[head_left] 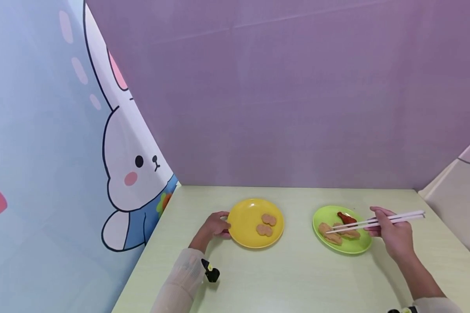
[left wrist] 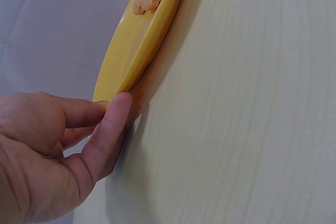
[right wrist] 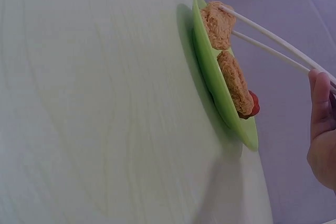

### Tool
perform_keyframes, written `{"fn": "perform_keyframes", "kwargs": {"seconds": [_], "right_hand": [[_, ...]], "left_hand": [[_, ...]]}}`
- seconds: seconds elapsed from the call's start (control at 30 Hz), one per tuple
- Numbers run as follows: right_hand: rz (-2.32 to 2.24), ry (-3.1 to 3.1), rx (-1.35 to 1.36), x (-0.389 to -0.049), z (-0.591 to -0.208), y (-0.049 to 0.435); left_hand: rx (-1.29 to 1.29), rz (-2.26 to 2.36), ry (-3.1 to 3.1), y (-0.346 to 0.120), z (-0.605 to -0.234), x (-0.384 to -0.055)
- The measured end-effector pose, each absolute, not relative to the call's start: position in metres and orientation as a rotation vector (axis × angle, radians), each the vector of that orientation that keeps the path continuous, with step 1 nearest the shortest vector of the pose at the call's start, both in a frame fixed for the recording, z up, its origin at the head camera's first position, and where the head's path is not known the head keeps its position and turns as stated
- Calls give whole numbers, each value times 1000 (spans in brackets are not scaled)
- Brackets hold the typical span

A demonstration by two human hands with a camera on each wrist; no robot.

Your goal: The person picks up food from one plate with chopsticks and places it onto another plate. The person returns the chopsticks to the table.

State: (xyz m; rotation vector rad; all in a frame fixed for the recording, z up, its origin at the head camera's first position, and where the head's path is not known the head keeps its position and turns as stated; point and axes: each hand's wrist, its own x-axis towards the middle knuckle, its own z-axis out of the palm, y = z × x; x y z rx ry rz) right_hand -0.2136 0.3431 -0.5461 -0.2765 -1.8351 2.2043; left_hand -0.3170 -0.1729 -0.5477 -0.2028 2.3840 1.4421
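Observation:
My left hand (head_left: 215,225) pinches the left rim of a yellow plate (head_left: 240,226), thumb and fingers meeting at its edge in the left wrist view. Two small tan nugget-like pieces (head_left: 264,230) lie on that plate's right half. In my right hand (head_left: 397,237) is a pair of white chopsticks (head_left: 407,216), pointing left over a green plate (head_left: 329,213). Their tips are at a crumbed, fried-chicken-like piece (right wrist: 218,22) on the plate's left side. Beside it lie a second crumbed piece (right wrist: 235,82) and a red-brown drumstick (head_left: 346,218).
Both plates stand on a pale wood-grain table (head_left: 297,278), with a gap between them. A purple cloth (head_left: 282,95) hangs behind the table's back edge. On the left is a blue cloth (head_left: 43,152) with a printed rabbit.

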Motion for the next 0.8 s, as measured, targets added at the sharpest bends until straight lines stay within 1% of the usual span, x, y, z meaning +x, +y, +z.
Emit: {"fn": "perform_keyframes", "kwargs": {"seconds": [0.3,0.47,0.8], "right_hand": [[2213,-1814,-299,-213,-548,344],[2230,-1774,-360,-213,-549,343],[2270,-1701,-426,-216,-548,347]], "left_hand": [[-200,1446,2392,-173,-549,-318],[-205,1436,2397,-173,-552,-318],[-204,1419,2402,-172,-547,-316]]}}
